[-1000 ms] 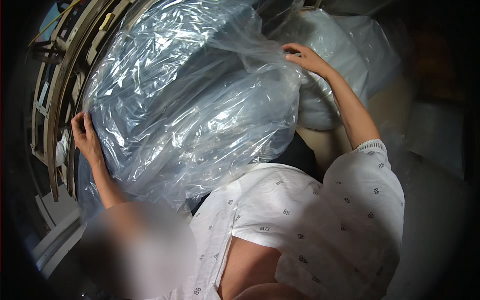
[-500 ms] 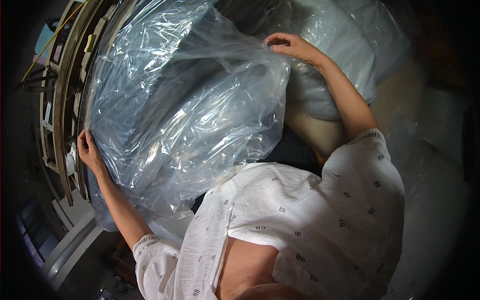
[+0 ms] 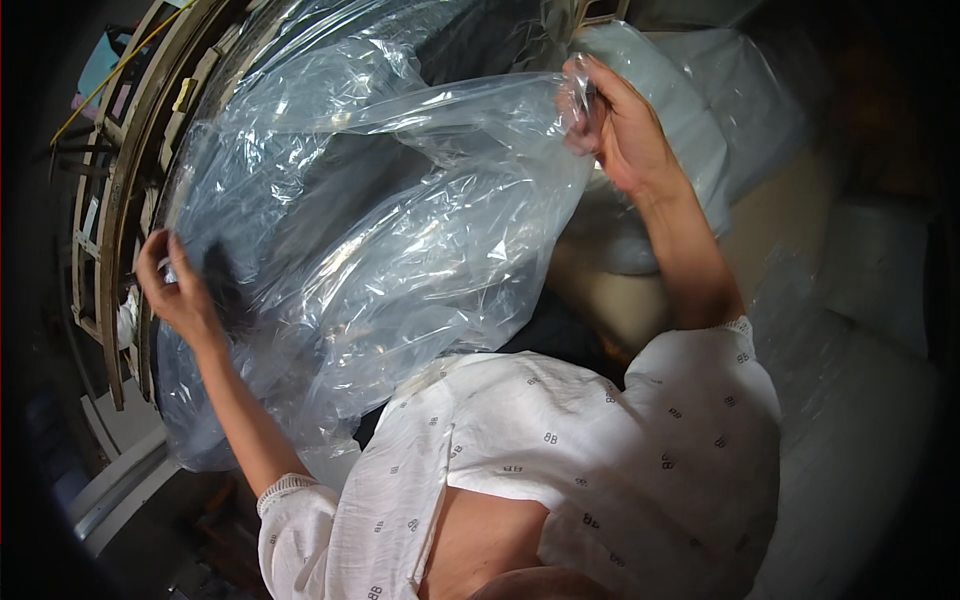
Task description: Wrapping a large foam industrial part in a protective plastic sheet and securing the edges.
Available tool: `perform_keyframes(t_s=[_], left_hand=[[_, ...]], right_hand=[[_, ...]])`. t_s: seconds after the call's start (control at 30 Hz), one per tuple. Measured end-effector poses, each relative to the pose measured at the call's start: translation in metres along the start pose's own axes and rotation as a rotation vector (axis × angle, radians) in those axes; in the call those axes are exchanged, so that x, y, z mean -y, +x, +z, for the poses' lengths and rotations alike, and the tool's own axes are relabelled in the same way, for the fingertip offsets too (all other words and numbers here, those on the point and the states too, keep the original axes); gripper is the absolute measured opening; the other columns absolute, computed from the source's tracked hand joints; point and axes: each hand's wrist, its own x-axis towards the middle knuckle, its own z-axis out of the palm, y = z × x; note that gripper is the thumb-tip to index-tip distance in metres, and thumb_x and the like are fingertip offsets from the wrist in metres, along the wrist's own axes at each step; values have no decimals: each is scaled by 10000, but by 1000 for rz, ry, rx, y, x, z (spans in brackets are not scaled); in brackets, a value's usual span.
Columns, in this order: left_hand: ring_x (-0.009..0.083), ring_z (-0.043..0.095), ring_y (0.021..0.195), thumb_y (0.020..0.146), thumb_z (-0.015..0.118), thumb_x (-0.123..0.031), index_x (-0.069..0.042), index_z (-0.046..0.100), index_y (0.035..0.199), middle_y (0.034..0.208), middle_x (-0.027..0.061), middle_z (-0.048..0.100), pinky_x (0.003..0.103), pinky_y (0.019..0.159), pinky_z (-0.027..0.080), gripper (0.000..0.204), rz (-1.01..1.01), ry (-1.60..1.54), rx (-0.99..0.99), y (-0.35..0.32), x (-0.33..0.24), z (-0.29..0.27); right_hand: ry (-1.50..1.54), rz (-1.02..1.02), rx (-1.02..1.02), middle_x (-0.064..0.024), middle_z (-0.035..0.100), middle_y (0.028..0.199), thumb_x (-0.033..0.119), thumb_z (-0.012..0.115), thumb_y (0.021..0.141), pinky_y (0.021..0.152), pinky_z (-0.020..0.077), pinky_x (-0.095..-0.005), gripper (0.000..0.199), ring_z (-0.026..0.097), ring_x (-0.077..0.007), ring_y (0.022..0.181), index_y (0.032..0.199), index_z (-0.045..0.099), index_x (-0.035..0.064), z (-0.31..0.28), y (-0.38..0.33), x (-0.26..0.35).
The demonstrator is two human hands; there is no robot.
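Wooden slatted frames (image 3: 105, 215) are seen at the left, with pale wrapped bundles (image 3: 690, 130) behind. A large clear plastic bag (image 3: 400, 240) is held spread across the chest: its upper edge is pinched in the right hand (image 3: 620, 125), whose grip is closed, while its left side is clutched by the curled left hand (image 3: 180, 285).

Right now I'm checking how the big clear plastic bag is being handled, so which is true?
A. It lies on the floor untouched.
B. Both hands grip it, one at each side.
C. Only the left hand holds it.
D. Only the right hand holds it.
B: the left hand grips the clear plastic bag at its left edge, and the right hand pinches its upper right edge.
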Motion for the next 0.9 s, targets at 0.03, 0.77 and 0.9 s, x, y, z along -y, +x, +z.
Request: perform_keyframes(t_s=[0.03,0.77,0.9], left_hand=[[158,572,892,874,565,-64,-6,608,1019,964,79,607,264,789,456,161,-45,-246,102,-16,-30,6],[141,487,603,736,530,112,-21,535,1187,822,73,541,245,566,430,470,136,-837,340,-58,-190,42],[146,471,586,690,500,130,-48,526,1236,786,78,520,256,549,420,575,139,-824,396,-57,-187,36]], right_hand=[[62,-26,-37,-45,612,744,261,463,936,457,399,-232,189,571,-117,598,923,549,94,13,-2,-2],[-668,-570,205,-3,603,862,46,657,817,714,454,-198,142,560,-61,775,947,602,33,108,1,9],[-766,-556,304,6,598,864,34,679,786,742,451,-202,192,558,-60,802,958,593,46,115,5,24]])
